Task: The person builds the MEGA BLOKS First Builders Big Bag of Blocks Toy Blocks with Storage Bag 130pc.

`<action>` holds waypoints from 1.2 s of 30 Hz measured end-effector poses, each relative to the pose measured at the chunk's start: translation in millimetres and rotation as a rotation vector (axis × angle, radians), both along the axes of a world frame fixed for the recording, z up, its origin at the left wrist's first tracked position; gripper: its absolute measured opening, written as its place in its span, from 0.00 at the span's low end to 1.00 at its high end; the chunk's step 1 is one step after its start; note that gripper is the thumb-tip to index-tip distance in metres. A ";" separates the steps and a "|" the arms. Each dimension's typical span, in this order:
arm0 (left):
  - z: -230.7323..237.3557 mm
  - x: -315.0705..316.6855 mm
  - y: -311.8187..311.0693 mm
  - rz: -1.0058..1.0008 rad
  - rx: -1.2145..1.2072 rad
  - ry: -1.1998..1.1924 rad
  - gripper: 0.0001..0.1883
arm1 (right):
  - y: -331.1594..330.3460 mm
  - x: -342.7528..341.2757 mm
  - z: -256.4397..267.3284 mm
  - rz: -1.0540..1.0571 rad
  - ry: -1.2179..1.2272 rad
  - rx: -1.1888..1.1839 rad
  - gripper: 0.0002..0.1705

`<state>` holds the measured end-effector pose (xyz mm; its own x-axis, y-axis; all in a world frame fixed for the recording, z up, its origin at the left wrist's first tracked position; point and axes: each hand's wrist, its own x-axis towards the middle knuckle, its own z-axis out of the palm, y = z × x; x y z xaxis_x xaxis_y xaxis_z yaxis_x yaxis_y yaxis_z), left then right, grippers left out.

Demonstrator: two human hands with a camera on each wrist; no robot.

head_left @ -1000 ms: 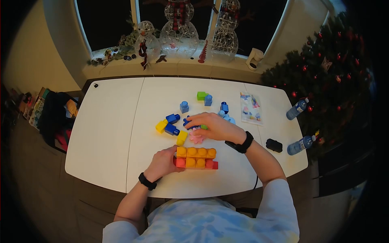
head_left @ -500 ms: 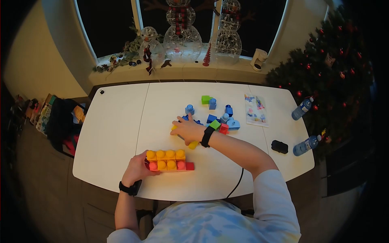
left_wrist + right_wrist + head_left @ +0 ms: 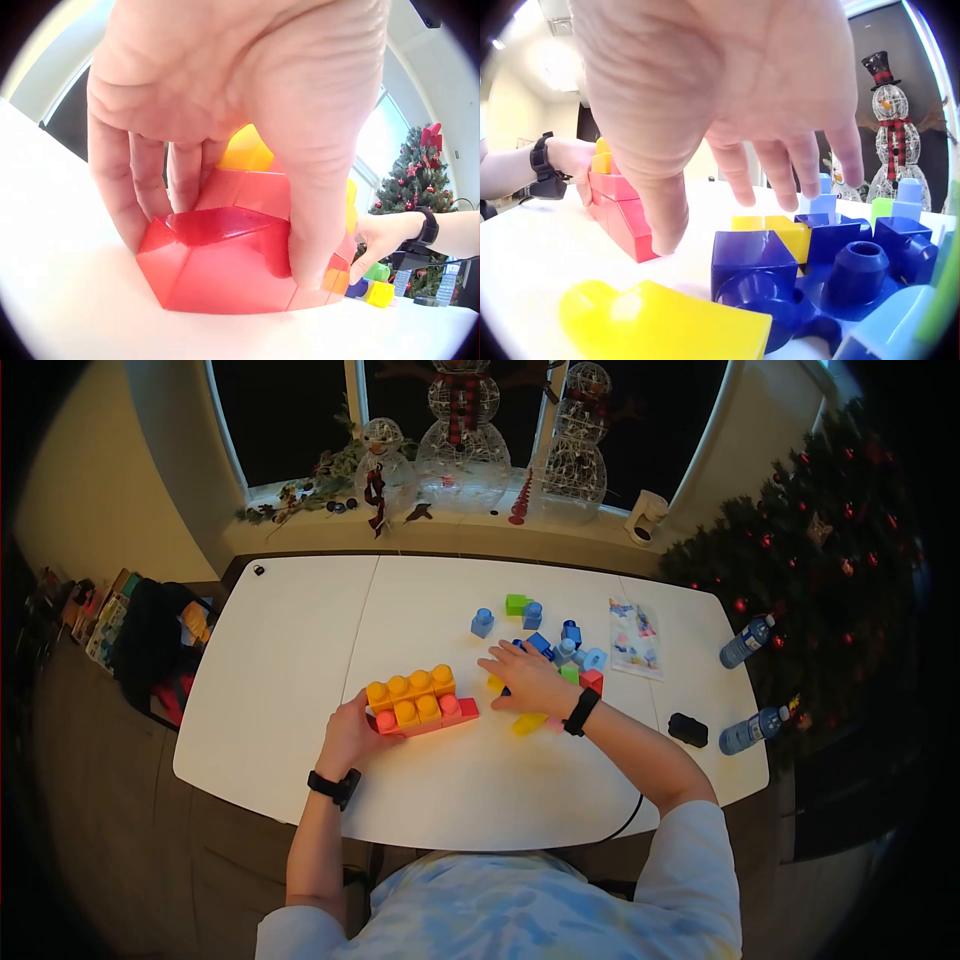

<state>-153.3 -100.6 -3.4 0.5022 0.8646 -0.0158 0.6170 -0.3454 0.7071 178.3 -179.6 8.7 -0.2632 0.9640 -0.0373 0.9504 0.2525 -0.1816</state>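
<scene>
- The left hand is drawn in around the red end of a long built row of blocks, thumb on one side and fingers on the other, gripping it.
- That row stands on the white table, in front of the person and toward their left, with orange and red studs on top and a red sloped piece at its right end.
- The right hand is spread fairly wide, palm down, its fingers apart and pointing down over the loose blocks. I see nothing gripped in it; whether a fingertip touches a block, I can't tell.
- Under and beside that hand lie a dark blue block and a yellow block; another yellow block lies on the side nearer the person, with something pink by the wrist.
- Just past the right hand there's a cluster of blue blocks, with a green block and a red block close together.
- Farther back, a light blue block stands apart from a lime green block.
- Over to the right are a clear packet, a small black object and two water bottles.
</scene>
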 end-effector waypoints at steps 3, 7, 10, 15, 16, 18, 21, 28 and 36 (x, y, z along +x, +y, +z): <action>2.2 6.2 -0.3 0.003 -0.008 0.016 0.43 | 3.5 -2.1 1.0 -0.082 -0.067 0.122 0.35; -14.5 3.1 7.4 -0.048 -0.034 -0.181 0.48 | 12.2 -1.6 -5.0 -0.125 -0.049 0.064 0.26; -1.6 2.5 2.2 -0.090 0.198 -0.243 0.50 | 7.4 -5.1 -14.3 -0.091 -0.015 0.132 0.21; 12.3 4.1 1.1 -0.073 0.058 -0.257 0.44 | 0.4 -6.7 2.4 -0.071 0.050 0.097 0.23; 11.7 4.4 2.2 -0.078 0.031 -0.237 0.41 | 1.2 -5.7 8.0 -0.074 0.140 0.107 0.23; 8.4 5.5 3.4 -0.065 0.030 -0.247 0.39 | 0.4 -7.4 28.6 -0.116 0.311 0.172 0.23; 9.7 5.8 3.1 -0.056 0.025 -0.242 0.37 | 5.1 -19.7 59.1 -0.208 0.475 0.322 0.23; 13.7 8.9 -1.2 -0.029 -0.024 -0.268 0.40 | 34.4 -100.5 101.2 0.033 0.743 0.201 0.24; 7.5 8.5 0.3 -0.041 0.000 -0.280 0.38 | 60.0 -138.0 83.6 0.265 0.429 0.176 0.18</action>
<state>-144.8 -100.2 4.1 0.5212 0.8437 0.1283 0.3835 -0.3659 0.8480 40.3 -119.7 92.3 -0.4547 0.8442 0.2840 0.6993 0.5358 -0.4731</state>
